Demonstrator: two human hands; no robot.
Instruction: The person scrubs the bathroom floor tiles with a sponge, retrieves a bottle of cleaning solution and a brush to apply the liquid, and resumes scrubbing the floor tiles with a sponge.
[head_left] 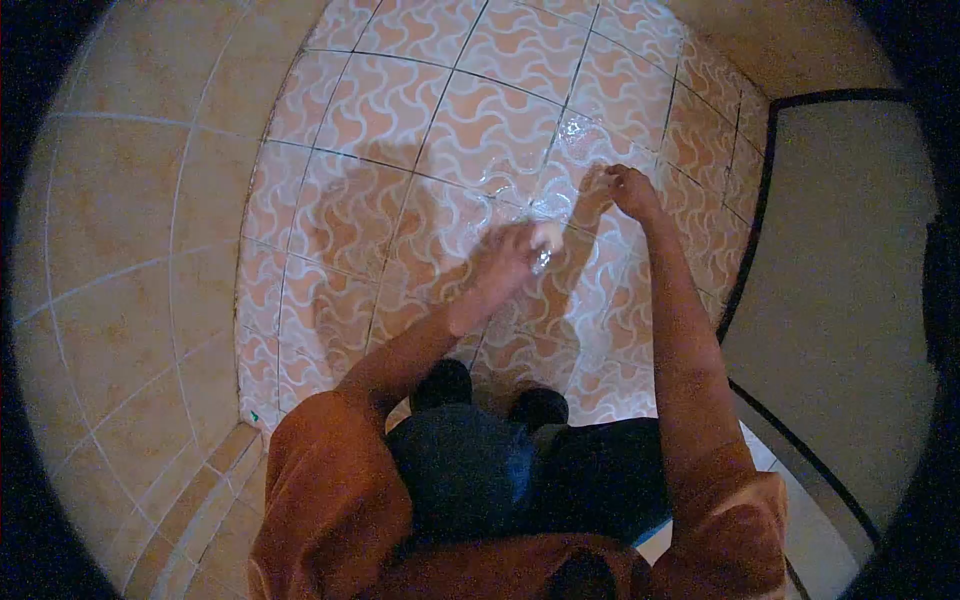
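My left hand reaches over the tiled floor near the middle of the view, smeared by motion. At its fingertips is a small pale, bright thing, too blurred to name; the fingers seem closed on it. Farther forward and to the right is my right hand, its fingers curled in and pressed together. Whatever it may hold is too small to make out. Around the hands the floor shines with wet-looking glints, and the arms cast shadows on it.
Beige tiled wall runs along the left. A grey panel with a black edge, perhaps a door, stands on the right. My dark shoes are on the floor below my hands. A tiny green bit lies in the left corner.
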